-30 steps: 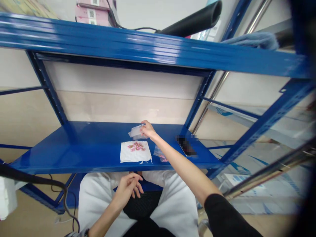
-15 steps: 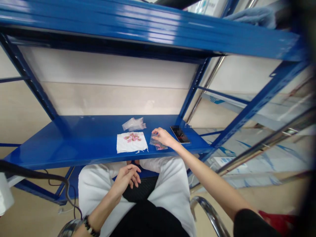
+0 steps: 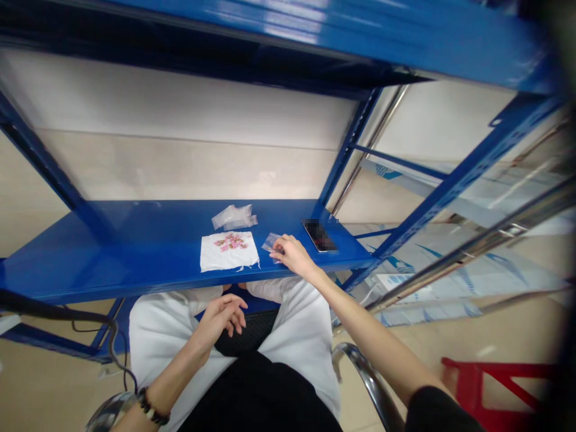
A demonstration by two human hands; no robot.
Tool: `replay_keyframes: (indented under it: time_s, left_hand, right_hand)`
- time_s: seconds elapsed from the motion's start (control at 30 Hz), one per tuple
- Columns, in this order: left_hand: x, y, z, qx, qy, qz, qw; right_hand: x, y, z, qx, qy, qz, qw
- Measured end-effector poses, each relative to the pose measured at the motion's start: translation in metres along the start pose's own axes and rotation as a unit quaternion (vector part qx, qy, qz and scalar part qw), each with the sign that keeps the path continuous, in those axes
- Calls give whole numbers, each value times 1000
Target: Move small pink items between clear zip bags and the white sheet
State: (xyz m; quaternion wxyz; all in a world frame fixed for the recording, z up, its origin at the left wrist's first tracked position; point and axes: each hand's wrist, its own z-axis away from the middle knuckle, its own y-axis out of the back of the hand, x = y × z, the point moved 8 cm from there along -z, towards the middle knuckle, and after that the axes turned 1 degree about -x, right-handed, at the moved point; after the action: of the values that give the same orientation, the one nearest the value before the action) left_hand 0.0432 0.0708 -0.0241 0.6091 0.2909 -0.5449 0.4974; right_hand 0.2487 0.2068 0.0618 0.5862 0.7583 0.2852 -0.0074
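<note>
My right hand (image 3: 292, 256) is over a small clear plastic bag (image 3: 269, 241) on the blue shelf. Its fingers are bent down and drawn together on the bag, hiding the lower part; what is between the fingertips is hidden. Left of that bag lies a white cloth piece (image 3: 211, 258), flat, with a cluster of pink and brownish flower-like pieces (image 3: 231, 242) on it and thin strings at its lower right corner. My left hand (image 3: 222, 315) hovers above my lap, away from the shelf, fingers loosely bent and apart, holding nothing.
Several clear plastic bags (image 3: 234, 217) lie in a pile behind the cloth. A dark phone (image 3: 318, 235) rests right of my right hand. The blue shelf (image 3: 112, 252) has uprights and an upper shelf (image 3: 270, 42) overhead. A red stool (image 3: 468, 384) stands on the floor at right.
My right hand has moved down over the lower part of the clear bag and now covers the pink bits that showed there. My view has shifted slightly; the left hand stays in place.
</note>
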Motion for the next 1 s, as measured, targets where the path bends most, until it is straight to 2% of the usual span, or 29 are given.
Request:
replay_keyframes:
  time_s: [0.13,0.33,0.53,0.63,0.73,0.8,0.9,1.0]
  left_hand:
    - [1,0,0,2,2,-3,1000]
    - [-1,-2,2,-1,0,1,1000]
    - [5,-9,6,-29,-19,42,999]
    - [17,-13,9,-32,-49,89,994]
    - [25,-12,12,-15,-74,140,987]
    - [24,-7,12,9,-77,133,988]
    - [20,0,12,35,-81,57,994]
    - [22,0,11,28,-101,-38,994]
  right_hand:
    - [-11,8,0,39,24,14,999]
    - [-26,38,7,118,36,10,992]
    - [-72,60,39,169,84,10,982]
    - [-111,48,69,154,135,18,979]
    - [-151,19,101,102,205,30,973]
    - [-168,3,117,81,230,21,970]
    - [-174,-10,127,60,228,-42,971]
    - [-152,-8,118,80,148,-159,973]
